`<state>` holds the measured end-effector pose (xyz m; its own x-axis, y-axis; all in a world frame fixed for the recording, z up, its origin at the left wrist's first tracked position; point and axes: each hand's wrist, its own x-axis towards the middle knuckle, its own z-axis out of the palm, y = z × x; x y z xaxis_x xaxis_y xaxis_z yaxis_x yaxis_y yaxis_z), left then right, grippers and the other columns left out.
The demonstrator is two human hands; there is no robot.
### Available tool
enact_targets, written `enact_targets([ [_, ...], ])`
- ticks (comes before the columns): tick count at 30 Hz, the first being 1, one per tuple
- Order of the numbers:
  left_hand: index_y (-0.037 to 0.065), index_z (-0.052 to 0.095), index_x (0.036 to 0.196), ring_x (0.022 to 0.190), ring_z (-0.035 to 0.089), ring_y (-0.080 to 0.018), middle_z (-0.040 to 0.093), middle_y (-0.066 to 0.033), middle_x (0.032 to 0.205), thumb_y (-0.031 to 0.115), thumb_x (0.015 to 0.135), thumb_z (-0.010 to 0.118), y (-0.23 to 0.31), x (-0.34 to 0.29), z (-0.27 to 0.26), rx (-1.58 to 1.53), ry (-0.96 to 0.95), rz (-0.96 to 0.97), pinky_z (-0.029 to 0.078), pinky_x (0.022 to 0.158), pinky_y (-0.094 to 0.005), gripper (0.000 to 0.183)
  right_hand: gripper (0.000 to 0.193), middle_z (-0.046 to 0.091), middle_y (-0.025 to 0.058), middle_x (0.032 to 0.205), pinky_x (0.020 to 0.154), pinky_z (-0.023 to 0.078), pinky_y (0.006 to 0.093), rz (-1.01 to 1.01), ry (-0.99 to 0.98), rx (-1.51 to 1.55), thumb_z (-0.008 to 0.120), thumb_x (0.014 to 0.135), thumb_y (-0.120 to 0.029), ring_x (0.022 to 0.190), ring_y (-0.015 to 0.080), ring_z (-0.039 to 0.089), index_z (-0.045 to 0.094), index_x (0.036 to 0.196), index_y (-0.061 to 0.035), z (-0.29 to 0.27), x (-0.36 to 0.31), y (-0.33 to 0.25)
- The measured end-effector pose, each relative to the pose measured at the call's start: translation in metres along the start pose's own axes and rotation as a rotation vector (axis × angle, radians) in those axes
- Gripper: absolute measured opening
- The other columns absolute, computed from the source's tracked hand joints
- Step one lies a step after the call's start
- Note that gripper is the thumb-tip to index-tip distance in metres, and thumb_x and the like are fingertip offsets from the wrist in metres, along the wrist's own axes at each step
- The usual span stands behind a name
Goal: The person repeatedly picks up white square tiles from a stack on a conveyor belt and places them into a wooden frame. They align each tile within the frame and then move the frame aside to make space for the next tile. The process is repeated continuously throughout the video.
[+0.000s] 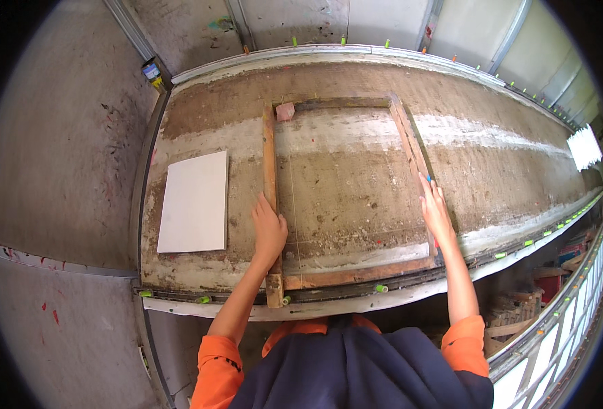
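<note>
A rectangular wooden frame (342, 103) lies on a long, stained table. My left hand (270, 233) grips its left bar near the front, fingers over the wood. Along the right bar, my right hand (435, 210) holds the frame with its fingers stretched forward, beside a small blue spot. A pinkish block (285, 112) sits inside the far left corner. Thin pale lines cross the area within the frame. To the left of my left hand lies a white rectangular panel or stack of sheets (193, 202), apart from the frame.
The brown, white-streaked table (345, 180) has green and orange pegs along its far and near rails. White sheets (584, 147) are stacked at the far right. A can-like container (153, 71) hangs at the back left corner. Wooden pieces (516, 310) are piled below right.
</note>
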<state>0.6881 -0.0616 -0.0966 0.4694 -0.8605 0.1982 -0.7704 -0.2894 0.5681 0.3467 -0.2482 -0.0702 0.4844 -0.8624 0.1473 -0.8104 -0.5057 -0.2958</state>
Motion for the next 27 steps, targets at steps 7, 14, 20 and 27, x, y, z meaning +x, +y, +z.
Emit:
enact_targets([
  [7,-0.013,0.013,0.134,0.118,0.028,-0.0446,0.029,-0.0306,0.129,0.026,0.078,0.063,0.015,0.003,-0.003,0.232,-0.06,-0.035,0.026,0.098,-0.0527,0.084,0.059,0.037,0.0299,0.13,0.095,0.04,0.0458,0.036,0.023,-0.093,0.048,0.088,-0.007,0.117,0.0431,0.04,0.024,0.14,-0.0163,0.002,-0.005,-0.002],
  [14,-0.004,0.017,0.138,0.135,0.002,-0.0412,0.006,-0.0259,0.144,0.033,0.08,0.062,0.082,0.031,0.008,0.197,-0.075,0.223,0.008,0.104,-0.0596,0.082,0.051,0.056,0.0241,0.103,0.083,0.046,0.043,0.194,0.045,-0.039,0.054,0.087,-0.015,0.095,0.039,0.054,0.036,0.134,-0.0124,-0.034,-0.022,-0.017],
  [20,0.007,0.031,0.135,0.133,0.009,-0.041,0.012,-0.0244,0.144,0.024,0.081,0.063,0.243,0.033,0.047,-0.185,-0.108,0.666,0.014,0.105,-0.0564,0.065,0.035,0.06,0.0177,0.1,0.084,0.044,0.0392,0.275,0.494,0.058,0.058,0.085,-0.017,0.096,0.0322,0.055,0.053,0.119,-0.0078,-0.1,-0.105,0.043],
  [27,0.007,0.042,0.126,0.122,0.031,-0.0388,0.031,-0.0199,0.134,0.015,0.081,0.06,0.437,-0.058,0.157,-0.593,-0.297,0.9,0.028,0.102,-0.0469,0.048,0.029,0.062,0.0156,0.095,0.078,0.046,0.0405,0.73,0.917,0.216,0.054,0.087,-0.011,0.087,0.0297,0.059,0.055,0.115,-0.0086,-0.145,-0.253,0.185],
])
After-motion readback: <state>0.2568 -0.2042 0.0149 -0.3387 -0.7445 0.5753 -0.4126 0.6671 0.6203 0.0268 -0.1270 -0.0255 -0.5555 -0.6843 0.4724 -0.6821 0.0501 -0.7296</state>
